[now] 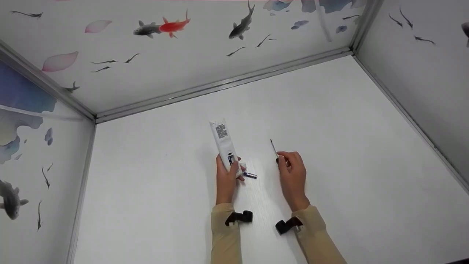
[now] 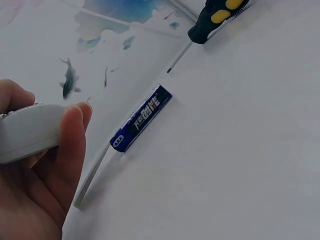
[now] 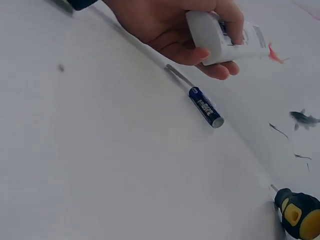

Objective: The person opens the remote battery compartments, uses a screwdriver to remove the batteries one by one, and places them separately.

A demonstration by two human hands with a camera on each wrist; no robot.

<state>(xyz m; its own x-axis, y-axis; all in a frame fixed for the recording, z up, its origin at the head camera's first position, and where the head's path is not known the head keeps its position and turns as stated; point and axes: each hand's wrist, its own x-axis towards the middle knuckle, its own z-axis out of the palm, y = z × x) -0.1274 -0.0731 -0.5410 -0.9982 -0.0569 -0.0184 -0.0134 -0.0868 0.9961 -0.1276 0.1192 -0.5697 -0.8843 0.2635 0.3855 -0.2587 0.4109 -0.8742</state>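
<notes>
My left hand (image 1: pixel 227 179) holds a long white remote control (image 1: pixel 220 137), its back facing up with a printed code near the far end. In its uncovered battery compartment a dark battery (image 1: pixel 230 158) shows beside the thumb. Just right of this hand, a blue AAA battery (image 2: pixel 141 119) lies on the table. A thin pale strip (image 2: pixel 91 178) reaches to the battery's end. My right hand (image 1: pixel 293 172) has its fingers curled over the screwdriver (image 1: pixel 273 147), shaft pointing away. Both wrist views show the dark handle with yellow spots (image 3: pixel 300 212), the right hand being outside them.
A white tabletop (image 1: pixel 154 205) spreads on all sides. White panels (image 1: pixel 205 55) with painted fish enclose it at the back, left and right, with grey metal rails (image 1: pixel 220 86) along the edges. Each sleeve carries a black wrist camera (image 1: pixel 240 217).
</notes>
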